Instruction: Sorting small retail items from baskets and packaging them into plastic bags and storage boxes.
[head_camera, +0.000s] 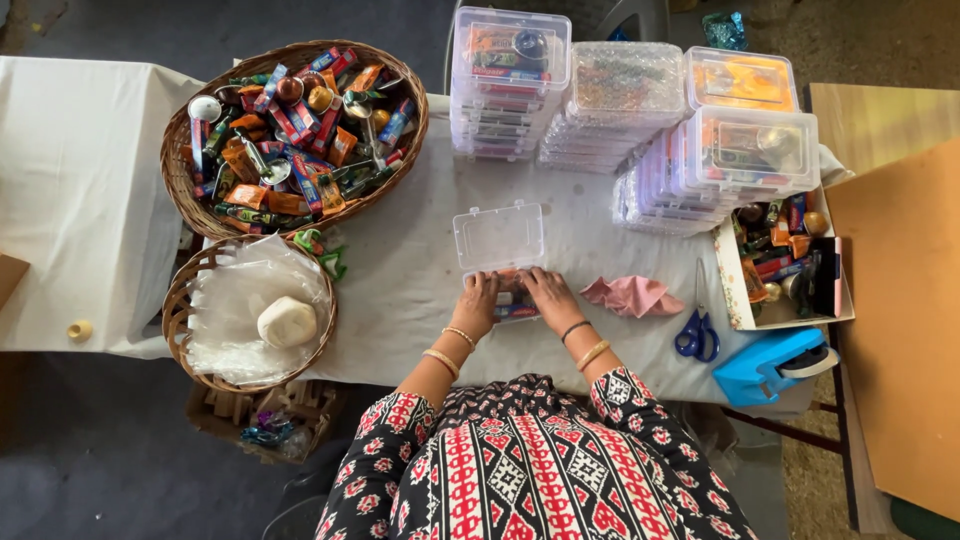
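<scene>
A small clear plastic box (498, 238) lies open on the white tablecloth (400, 290) in front of me, its lid tipped back. Both my hands rest on the filled lower half. My left hand (477, 303) presses the left side and my right hand (548, 295) the right side, fingers spread over colourful small packets inside. Bangles circle both wrists. What lies under my palms is hidden.
A big wicker basket (190, 190) of packets and small metal items sits far left, a smaller basket (180, 320) with plastic bags below it. Stacks of filled clear boxes (510, 85) stand at the back. A pink cloth (632, 296), blue scissors (696, 336), a blue device (770, 365) and a cardboard tray (740, 300) lie right.
</scene>
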